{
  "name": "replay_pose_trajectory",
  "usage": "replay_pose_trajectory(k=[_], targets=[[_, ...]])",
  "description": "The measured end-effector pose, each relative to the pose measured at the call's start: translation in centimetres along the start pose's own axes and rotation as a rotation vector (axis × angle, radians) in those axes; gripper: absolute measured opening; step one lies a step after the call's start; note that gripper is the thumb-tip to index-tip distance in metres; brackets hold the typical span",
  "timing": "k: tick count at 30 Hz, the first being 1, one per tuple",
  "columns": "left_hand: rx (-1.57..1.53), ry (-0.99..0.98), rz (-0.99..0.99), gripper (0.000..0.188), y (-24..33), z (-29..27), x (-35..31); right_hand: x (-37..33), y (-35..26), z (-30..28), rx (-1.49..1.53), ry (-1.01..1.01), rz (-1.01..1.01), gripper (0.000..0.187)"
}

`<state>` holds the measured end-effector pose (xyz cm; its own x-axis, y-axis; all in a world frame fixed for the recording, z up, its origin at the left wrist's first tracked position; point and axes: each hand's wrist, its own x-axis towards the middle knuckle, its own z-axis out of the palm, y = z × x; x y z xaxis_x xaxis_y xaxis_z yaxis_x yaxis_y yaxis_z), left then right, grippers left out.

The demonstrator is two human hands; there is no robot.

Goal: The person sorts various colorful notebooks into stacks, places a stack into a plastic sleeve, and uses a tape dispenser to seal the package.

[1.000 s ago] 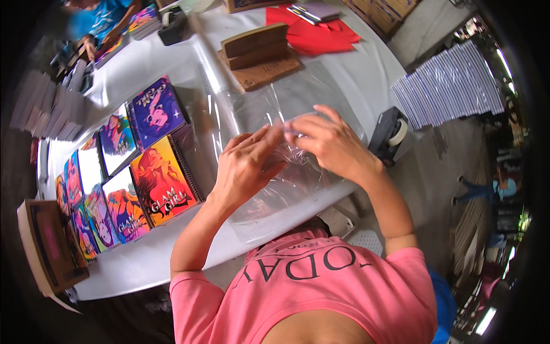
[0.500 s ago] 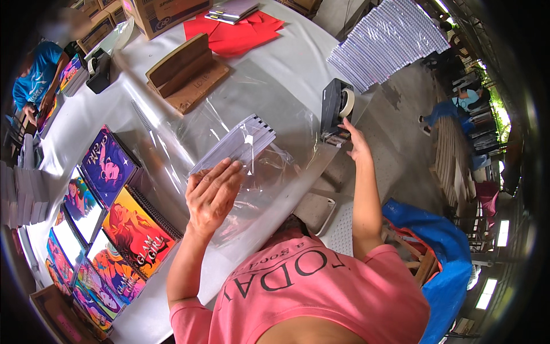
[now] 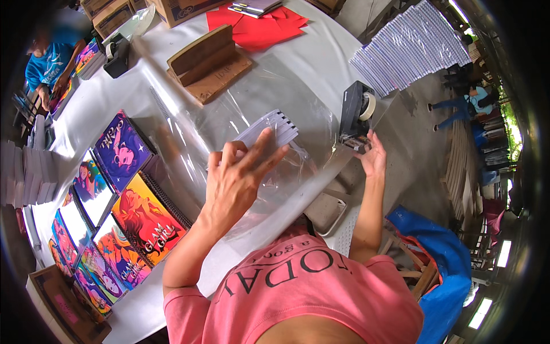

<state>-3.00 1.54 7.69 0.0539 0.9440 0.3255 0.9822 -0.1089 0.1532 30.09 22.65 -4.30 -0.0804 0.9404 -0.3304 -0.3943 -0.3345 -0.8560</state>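
A small white spiral-bound pad or stack of pages (image 3: 280,127), dark marks along its edge, lies on a clear plastic sheet (image 3: 309,94) spread over the table. My left hand (image 3: 234,182) is over its near part, fingers spread and palm down. Whether it presses on the pad, I cannot tell. At the table's right edge stands a black tape dispenser (image 3: 350,109) with a roll of tape (image 3: 368,106). My right hand (image 3: 373,159) is at its cutter end, thumb and forefinger apart. Any tape between those fingertips is too small to make out.
Colourful spiral notebooks (image 3: 150,215) lie in rows at left. A brown wooden stand (image 3: 220,77) and red sheets (image 3: 258,30) are farther back. A tall stack of wrapped notebooks (image 3: 409,49) stands at far right. A person in blue (image 3: 50,64) sits at far left.
My left hand has slid forward and right over the pad, its fingers now spreading. My right hand has come in closer to the dispenser's cutter. The whole view has shifted slightly.
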Motion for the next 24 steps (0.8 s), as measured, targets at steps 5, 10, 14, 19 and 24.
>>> replay_pose_trajectory(k=[5,10,14,19,24], targets=[[0.124,0.208,0.135,0.061,-0.1,1.8,-1.5,-1.0,4.2,-3.1,0.004,0.005,-0.016,0.035],[-0.201,0.425,-0.057,0.068,-0.4,4.1,-2.3,-2.6,4.6,-0.8,-1.408,0.718,-0.680,0.025],[-0.217,0.427,-0.080,0.072,0.0,3.7,-1.7,-5.9,2.8,3.6,-0.785,0.170,-0.558,0.023],[-0.318,0.461,-0.067,0.087,-0.4,3.9,-1.9,-13.7,-0.2,17.7,-0.341,-0.541,-0.219,0.031],[-0.306,0.550,-0.066,0.075,-0.2,4.0,-1.8,-15.5,2.7,21.2,-0.399,-0.587,0.001,0.040]])
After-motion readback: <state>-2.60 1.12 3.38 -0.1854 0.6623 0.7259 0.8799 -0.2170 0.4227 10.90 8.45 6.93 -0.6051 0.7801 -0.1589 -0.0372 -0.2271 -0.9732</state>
